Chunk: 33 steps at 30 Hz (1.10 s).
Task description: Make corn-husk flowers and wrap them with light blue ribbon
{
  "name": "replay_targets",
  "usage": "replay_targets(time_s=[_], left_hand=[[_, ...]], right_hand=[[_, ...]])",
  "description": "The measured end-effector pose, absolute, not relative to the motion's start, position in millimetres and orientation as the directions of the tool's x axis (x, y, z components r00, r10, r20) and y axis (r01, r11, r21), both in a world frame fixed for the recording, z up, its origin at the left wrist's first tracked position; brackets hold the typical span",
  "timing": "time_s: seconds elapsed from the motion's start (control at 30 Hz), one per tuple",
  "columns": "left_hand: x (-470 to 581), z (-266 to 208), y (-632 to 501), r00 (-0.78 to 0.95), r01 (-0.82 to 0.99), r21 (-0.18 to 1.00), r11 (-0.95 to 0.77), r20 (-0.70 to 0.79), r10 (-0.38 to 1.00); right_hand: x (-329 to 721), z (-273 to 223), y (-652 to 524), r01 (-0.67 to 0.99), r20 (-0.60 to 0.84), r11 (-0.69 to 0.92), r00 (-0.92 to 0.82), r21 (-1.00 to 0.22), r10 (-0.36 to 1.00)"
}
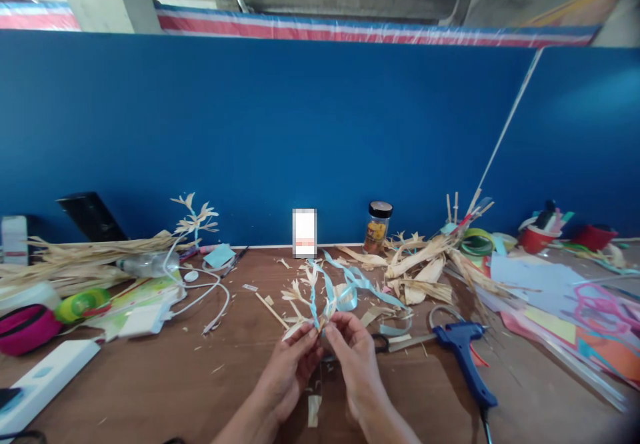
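Note:
Between my hands is a small flower spray made of pale dried husk pieces, its stem wrapped in light blue ribbon. My left hand pinches the lower stem between thumb and fingertips. From the other side my right hand closes thumb and forefinger on a husk piece at the same stem, so the fingertips nearly meet. Just beyond, loose light blue ribbon lies curled on the brown table. Scissors lie beside my right hand, partly hidden by it.
A blue glue gun lies to the right, its cord running toward me. Dried husks and a lidded jar stand behind. At left are a white power strip, cables and a finished-looking husk spray. A blue partition closes the back.

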<state>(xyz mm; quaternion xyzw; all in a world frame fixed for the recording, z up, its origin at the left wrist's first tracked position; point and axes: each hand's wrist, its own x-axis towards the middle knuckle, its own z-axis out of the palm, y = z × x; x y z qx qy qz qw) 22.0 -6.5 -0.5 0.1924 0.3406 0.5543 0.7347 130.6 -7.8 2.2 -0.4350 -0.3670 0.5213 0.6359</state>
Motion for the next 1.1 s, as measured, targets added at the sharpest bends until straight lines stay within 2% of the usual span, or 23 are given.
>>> replay_targets(time_s=[0.23, 0.57, 0.7, 0.87, 0.97, 1.1], left_hand=[[23.0, 1.2, -6.0, 0.187, -0.683, 0.662, 0.309, -0.251, 0.95], [23.8, 6.4, -6.2, 0.187, -0.67, 0.68, 0.296, -0.231, 0.955], [23.5, 8.1, -8.4, 0.199, -0.599, 0.737, 0.314, -0.243, 0.949], [21.8, 3.6, -6.9, 0.184, -0.6, 0.721, 0.347, -0.297, 0.937], [21.3, 1.8, -6.1, 0.131, -0.571, 0.762, 0.306, -0.284, 0.95], [22.6, 1.1, -7.9, 0.05, -0.48, 0.848, 0.227, -0.232, 0.972]], right_hand=[[129.1, 2.3, -10.4, -0.3, 0.074, 0.096, 0.085, -0.949, 0.994], [126.3, 7.9, -13.3, -0.346, 0.043, 0.045, 0.014, -0.937, 0.999], [126.7, 8.5, -14.5, -0.288, 0.041, 0.053, 0.047, -0.956, 0.998], [128.9, 5.6, -12.0, -0.278, 0.056, 0.082, 0.103, -0.957, 0.993], [129.8, 5.0, -10.5, -0.242, 0.08, 0.114, 0.146, -0.963, 0.986], [130.1, 5.5, -10.8, -0.185, 0.124, 0.146, 0.122, -0.972, 0.985]])
